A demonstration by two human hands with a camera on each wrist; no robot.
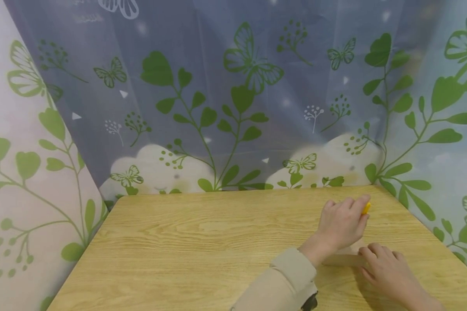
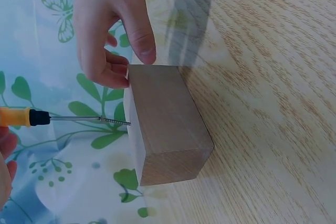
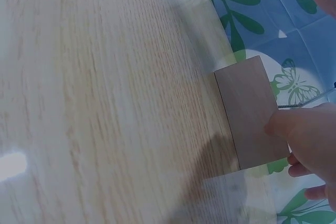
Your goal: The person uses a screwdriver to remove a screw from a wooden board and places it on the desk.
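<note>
My left hand (image 1: 340, 222) grips a screwdriver by its yellow handle (image 2: 14, 116). Below the handle come a black collar and a thin metal shaft (image 2: 73, 118), pointing down at a screw (image 2: 116, 122). That screw stands upright on the top face of a wooden block (image 2: 165, 111), its tip at the wood and the driver's tip at its head. With thumb on one side and fingers round the other, my right hand (image 1: 391, 270) holds one end of the block, which rests on the table. In the head view my left hand and wrist hide most of the screwdriver.
The wood-grain table (image 1: 202, 242) extends to the left of both hands. Behind it and at both sides hang cloths (image 1: 218, 86) printed with green leaves and butterflies. The table's far edge lies just beyond my left hand.
</note>
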